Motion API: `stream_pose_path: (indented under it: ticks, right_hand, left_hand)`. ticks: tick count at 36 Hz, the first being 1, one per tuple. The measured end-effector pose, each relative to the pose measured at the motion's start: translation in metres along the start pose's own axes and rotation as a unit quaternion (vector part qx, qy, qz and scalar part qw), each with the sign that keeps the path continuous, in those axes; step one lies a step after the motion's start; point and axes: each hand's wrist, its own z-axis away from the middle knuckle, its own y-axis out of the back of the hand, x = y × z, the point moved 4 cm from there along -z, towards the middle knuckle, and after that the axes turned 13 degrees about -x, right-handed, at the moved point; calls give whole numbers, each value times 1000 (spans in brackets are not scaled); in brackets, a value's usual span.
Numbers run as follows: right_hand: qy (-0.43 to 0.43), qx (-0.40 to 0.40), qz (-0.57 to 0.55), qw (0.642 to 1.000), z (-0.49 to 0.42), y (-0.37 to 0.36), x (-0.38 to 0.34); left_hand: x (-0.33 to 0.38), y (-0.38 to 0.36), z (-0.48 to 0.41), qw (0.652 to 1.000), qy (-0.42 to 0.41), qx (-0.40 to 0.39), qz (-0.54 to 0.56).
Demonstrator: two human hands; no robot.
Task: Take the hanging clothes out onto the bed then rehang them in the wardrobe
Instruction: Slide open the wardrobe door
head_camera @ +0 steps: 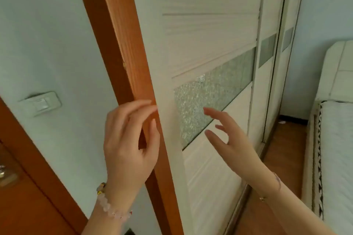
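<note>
The wardrobe [210, 44] stands shut in front of the person, its sliding door a pale, cream-white panel with fine ribbed grain and a slanting band of pebbled, frosted glass [215, 97] set across it. No hanging clothes show; whatever is inside is hidden behind the door. The left hand [129, 139] is curled around the edge where the door's smooth white side meets an orange-brown wooden frame [118, 34] with visible grain; its fingertips [150, 107] lie loosely bent against that seam, the thumb just below them on the white edge, not clenched. A bracelet [112, 210] of pale, rounded beads circles that wrist. The right hand [229, 139] hangs open just in front of the glass band, fingers spread and slightly curved; whether they touch the panel I cannot tell. Well to the left of the left fingers, a white rectangular light switch [41, 103] sits on the smooth pale-green wall. Far to the right of the right fingers lies the bed [336, 139], a padded white headboard and quilted mattress with a braided trim along its side, above a reddish wooden floor [286, 139].
</note>
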Motion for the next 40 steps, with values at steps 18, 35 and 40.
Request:
stream_pose_path:
  ticks: [18,35,40]
  right_hand:
    - [217,8,180,959,-66,-46,-44]
    - [285,70,186,938,-83,-62,-24]
    - [293,96,183,933,-89,-58,-17]
  left_hand:
    - [-41,-44,-9,969,160,34,185]
    - [-26,-44,-11,968,220,46,114]
    - [-23,-42,-10,954,280,56,90]
